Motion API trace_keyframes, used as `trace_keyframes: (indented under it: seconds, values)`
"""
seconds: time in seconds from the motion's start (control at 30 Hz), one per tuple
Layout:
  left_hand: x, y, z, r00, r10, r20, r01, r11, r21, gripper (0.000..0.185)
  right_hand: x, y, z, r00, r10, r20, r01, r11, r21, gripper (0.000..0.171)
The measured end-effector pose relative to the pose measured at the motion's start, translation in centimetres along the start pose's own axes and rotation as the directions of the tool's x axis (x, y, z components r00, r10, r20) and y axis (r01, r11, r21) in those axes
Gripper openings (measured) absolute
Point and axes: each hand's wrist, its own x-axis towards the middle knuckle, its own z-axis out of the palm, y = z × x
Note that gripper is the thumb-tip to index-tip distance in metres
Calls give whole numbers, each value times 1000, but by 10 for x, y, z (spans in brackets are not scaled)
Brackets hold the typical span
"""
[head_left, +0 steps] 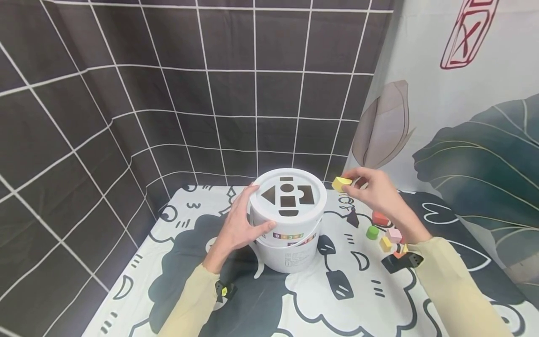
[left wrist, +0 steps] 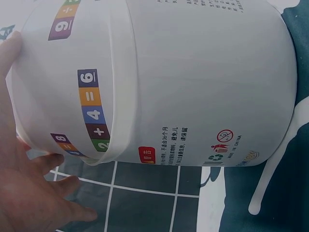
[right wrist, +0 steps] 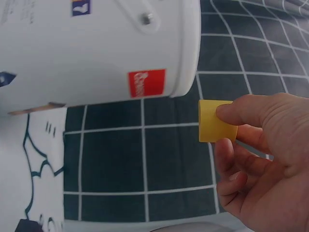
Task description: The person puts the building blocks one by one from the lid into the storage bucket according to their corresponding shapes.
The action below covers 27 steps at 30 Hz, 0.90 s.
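A white bucket (head_left: 286, 260) stands upright, its white lid (head_left: 273, 180) cut with several shaped holes, among them a triangle, a circle and a notched square. My left hand (head_left: 236, 225) rests against the bucket's left side at the lid, thumb toward the front; in the left wrist view the fingers are spread and fairly straight. To the right of the lid, my right hand (head_left: 370, 188) pinches a yellow block (head_left: 339, 183) between thumb and fingers, above the table. The right wrist view shows a flat, squarish face of the yellow block (right wrist: 208, 126), apart from the bucket.
Right of the bucket, partly under my right forearm, lie loose blocks: a red block (head_left: 380, 218), a green block (head_left: 372, 232), a pink block (head_left: 394, 235) and a yellow one among others. A dark gridded cloth (head_left: 278, 93) hangs behind the patterned tablecloth (head_left: 353, 304).
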Motion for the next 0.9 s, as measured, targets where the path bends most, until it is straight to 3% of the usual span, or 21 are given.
trace_keyframes:
  seconds: [0.47,0.9]
  values:
    - [0,0,0,1000,-5,4,5,1000,7,95,5,-30,7,996,-94,-13,94,995,30,21]
    - [0,2,0,1000,-22,13,22,1000,8,96,5,-58,33,974,-215,65,206,971,119,21]
